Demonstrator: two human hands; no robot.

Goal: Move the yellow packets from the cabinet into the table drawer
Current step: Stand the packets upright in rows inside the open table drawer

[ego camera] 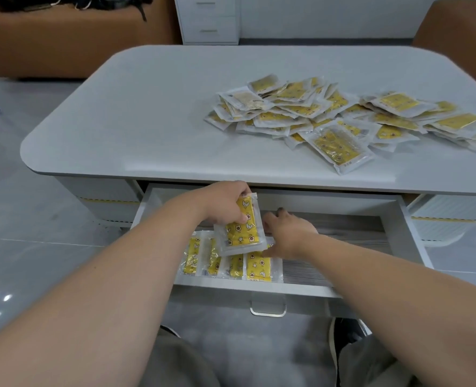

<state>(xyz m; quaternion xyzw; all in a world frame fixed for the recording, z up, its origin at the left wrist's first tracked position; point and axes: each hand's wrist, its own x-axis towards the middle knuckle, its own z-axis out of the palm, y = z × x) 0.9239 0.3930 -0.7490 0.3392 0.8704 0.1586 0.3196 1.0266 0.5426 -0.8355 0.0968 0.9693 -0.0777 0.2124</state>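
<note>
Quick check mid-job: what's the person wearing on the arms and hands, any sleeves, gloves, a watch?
Nothing shows on either. The left hand and right hand are bare: no gloves, no rings that I can make out. The left forearm and right forearm are uncovered right to the frame edge: no sleeve, watch or band in view.

table [161, 107]: a heap of yellow packets [342, 118] is spread over its right half | drawer [301, 290]: pulled open under the tabletop, a row of packets [231, 265] is laid flat at its front left | left hand [225, 202]: a small stack of packets [242, 230] is gripped above the row | right hand [289, 233]: held low in the drawer, fingers relaxed, just beside the stack
</note>
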